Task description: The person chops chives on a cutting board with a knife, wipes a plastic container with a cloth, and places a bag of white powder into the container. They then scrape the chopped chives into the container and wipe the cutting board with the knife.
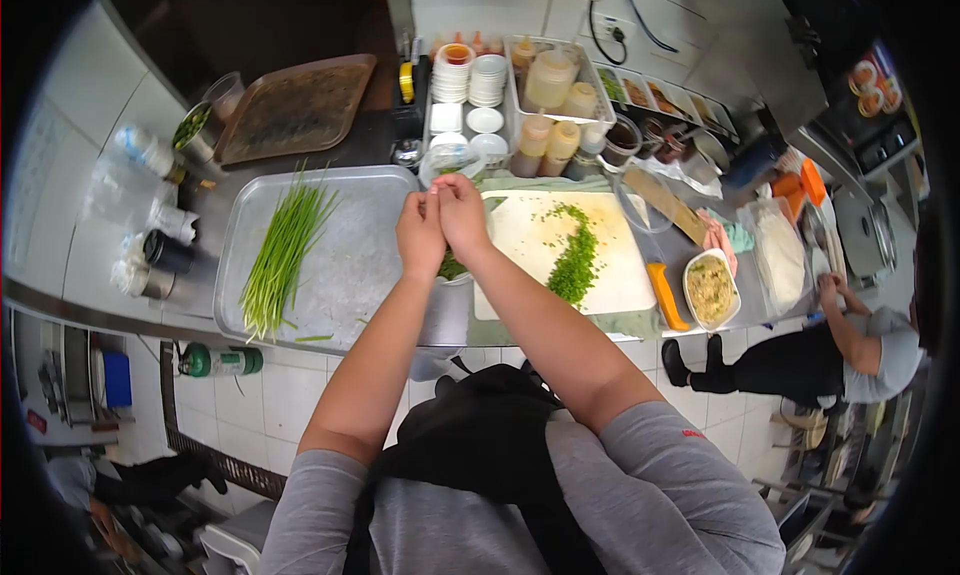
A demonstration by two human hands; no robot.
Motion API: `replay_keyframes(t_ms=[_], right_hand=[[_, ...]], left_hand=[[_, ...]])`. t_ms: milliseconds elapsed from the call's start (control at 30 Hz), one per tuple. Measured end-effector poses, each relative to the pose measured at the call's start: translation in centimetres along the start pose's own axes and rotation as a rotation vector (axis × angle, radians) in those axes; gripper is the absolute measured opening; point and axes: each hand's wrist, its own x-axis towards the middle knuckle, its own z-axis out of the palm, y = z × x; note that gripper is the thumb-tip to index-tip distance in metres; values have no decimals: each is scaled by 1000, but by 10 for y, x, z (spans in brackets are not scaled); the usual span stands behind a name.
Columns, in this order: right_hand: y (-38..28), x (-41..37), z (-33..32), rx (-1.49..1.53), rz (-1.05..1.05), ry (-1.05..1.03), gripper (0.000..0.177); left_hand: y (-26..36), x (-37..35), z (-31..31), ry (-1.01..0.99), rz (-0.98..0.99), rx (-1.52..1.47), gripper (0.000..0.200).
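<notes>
My left hand (420, 237) and my right hand (462, 220) meet at the fingertips, fingers closed together, over a container with green herbs (452, 269). Whatever may lie between the fingers is hidden. Right of them, a curved heap of chopped chives (574, 265) lies on a white cutting board (625, 260), with loose bits scattered at the upper part. To the left, a bundle of long whole chives (285, 250) rests on a metal tray (370, 245).
An orange-handled tool (665, 297) and a bowl of pale chunky food (712, 290) lie right of the board. Behind stand sauce bottles (545, 145), stacked white dishes (453, 80) and a brown tray (295, 110). A co-worker (840, 345) stands at the right; another person (90, 485) is lower left.
</notes>
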Motion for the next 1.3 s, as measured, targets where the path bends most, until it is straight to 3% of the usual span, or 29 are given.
replay_keyframes(t_ms=[33,67,100,167,200,333,400,433,467,500,533,567,600,633,667,700,733,800,833,900,967,1033,1067,1167,1233,1300], right_hand=[[-9,-1,2,236,167,7,19],[-13,-1,1,476,330,9,21],[-17,-1,-4,478,324,21,21],[-23,0,-9,305,221,-90,27],[-24,1,-17,6,33,-108,24],[-47,-12,-50,11,-67,-39,19],[-49,-10,-78,-165,-302,141,15],[-44,-9,-98,-364,-212,104,16],[-34,-7,-119,-561,-120,64,16],[-20,-8,-137,-560,-119,61,16],[-3,-9,-154,-837,-206,-134,19],[10,-8,-170,-1110,-292,-335,21],[15,-3,-186,-1110,-293,-336,21],[21,2,-201,-881,-253,-318,23],[26,8,-214,-650,-211,-300,26],[31,17,-226,-647,-211,-310,26],[36,27,-236,-697,-227,-266,28],[51,40,-248,-800,-307,-272,34],[60,40,-252,-794,-302,-278,34],[48,24,-249,-757,-284,-510,33],[21,7,-253,-706,-199,-511,31],[0,-6,-270,-468,-200,-382,29],[-15,-12,-282,-408,-157,-327,29],[-27,-33,-334,-787,-192,-150,34],[-22,-56,-359,-913,-179,-125,39],[-11,-80,-376,-1232,-124,-26,52]], left_hand=[[4,-2,-1,-31,-29,-14,25],[3,-5,0,-31,81,48,21],[2,-5,-3,-42,88,45,21],[7,-5,-11,-35,379,386,16],[14,-7,-14,-67,276,263,16],[29,-11,-17,-105,143,243,18],[28,-12,-16,-64,502,334,16],[31,-13,-18,-62,500,335,16],[48,-15,-24,-228,277,502,18],[58,-18,-26,-392,47,663,22],[54,-18,-26,-392,48,665,22],[47,-17,-27,-407,159,718,26],[45,-18,-27,-421,270,768,31],[43,-22,-25,-417,263,768,31],[45,-27,-25,-281,443,770,31],[48,-30,-24,-142,621,769,32],[52,-31,-21,-138,611,777,32],[64,-36,-8,-130,664,499,31],[69,-41,-1,-131,657,507,31],[83,-51,19,-265,619,265,30],[90,-61,44,-330,538,196,30],[79,-71,75,-480,191,31,30],[66,-73,93,-479,184,29,30],[25,-64,139,-436,119,68,31],[13,-51,162,-414,211,232,33],[2,-44,173,-415,286,280,35]])
